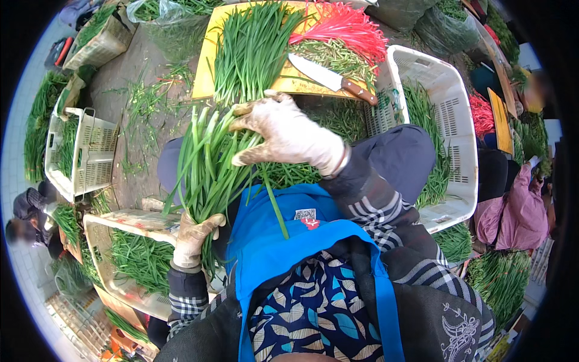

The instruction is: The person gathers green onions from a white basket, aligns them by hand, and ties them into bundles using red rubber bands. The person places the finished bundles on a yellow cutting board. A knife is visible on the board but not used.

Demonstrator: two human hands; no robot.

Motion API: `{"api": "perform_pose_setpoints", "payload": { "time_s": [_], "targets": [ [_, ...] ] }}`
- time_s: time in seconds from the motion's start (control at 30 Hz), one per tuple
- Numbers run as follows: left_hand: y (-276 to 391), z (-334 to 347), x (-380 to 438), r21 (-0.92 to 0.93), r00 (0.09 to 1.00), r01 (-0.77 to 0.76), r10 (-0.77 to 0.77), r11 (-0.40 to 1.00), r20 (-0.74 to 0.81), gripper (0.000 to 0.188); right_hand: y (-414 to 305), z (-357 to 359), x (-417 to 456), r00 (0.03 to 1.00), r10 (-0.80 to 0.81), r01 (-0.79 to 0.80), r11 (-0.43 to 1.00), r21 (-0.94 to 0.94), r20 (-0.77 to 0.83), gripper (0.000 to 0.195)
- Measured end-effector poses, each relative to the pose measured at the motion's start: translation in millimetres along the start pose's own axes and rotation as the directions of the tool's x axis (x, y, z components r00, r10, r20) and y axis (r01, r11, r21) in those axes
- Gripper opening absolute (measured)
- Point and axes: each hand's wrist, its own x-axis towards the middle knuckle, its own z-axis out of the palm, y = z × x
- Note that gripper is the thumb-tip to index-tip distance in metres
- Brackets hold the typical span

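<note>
My left hand [194, 240], in a soiled white glove, grips a loose bundle of garlic chives [210, 172] low on its leaves, with the pale stem ends pointing away from me. Above the bundle's right side is my right hand [280, 131], also gloved, with fingers spread. Its fingertips overlap some stalks; whether they touch them I cannot tell. Beyond it, a neat pile of chives [255, 50] lies on a yellow board [206, 68]. A knife [332, 78] with a brown handle rests on the board beside cut stem ends [334, 56] and red plastic ties [341, 25].
A white plastic crate [463, 181] holding chives stands at my right. Another crate [131, 221] of greens sits at my lower left, and a third [97, 145] farther left. Leaf scraps [144, 102] litter the floor. Co-workers sit at the far left [31, 212] and right [520, 212].
</note>
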Motion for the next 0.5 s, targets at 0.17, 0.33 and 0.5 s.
{"api": "perform_pose_setpoints", "payload": {
  "time_s": [0.17,0.33,0.5],
  "targets": [
    [3,2,-1,-0.087,0.999,-0.008,0.011,0.996,0.035,0.027,15,42,0,0.982,0.138,-0.069,0.902,0.427,-0.132,0.029],
    [2,10,-1,-0.204,0.998,-0.029,0.041,0.978,0.056,0.028,14,31,2,0.99,0.131,-0.111,0.951,0.288,-0.05,0.022],
    [0,9,-3,-0.149,0.998,0.029,-0.02,0.988,0.066,0.023,29,31,-6,0.972,0.006,-0.094,0.927,0.362,0.237,0.025]
  ]
}}
